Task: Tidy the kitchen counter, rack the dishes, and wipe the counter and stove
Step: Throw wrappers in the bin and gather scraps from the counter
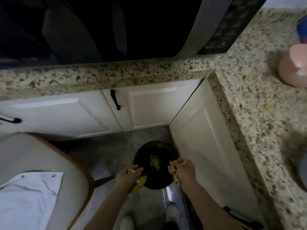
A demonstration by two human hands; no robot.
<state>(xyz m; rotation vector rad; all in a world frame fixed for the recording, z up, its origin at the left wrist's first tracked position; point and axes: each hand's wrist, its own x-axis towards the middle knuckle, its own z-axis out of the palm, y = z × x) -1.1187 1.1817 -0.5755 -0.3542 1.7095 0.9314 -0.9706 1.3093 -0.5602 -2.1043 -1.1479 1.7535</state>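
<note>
Nearest the camera, two forearms are extended toward twelve o'clock. The left hand [127, 177] is curled round a bunch of yellow wrappers [138, 184] that hangs from it toward six o'clock; how many pieces are in the bunch cannot be told. The right hand [184, 169] is pinched on yellow-orange scraps [174, 174], their long axis running twelve to six.

Between the two hands, just beyond the fingertips, one black trash bin [156, 181] stands on the floor, its mouth open upward; one yellow piece [155, 161] is seen inside. Both hands are held at its rim, the left at nine o'clock, the right at three, about equally near, so release is judged to be all that the drop needs.

Farther off, two black cabinet handles are counted at eleven and nine o'clock, below the speckled counter [116, 75]. One pink container [294, 72] stands on the counter at two o'clock.
</note>
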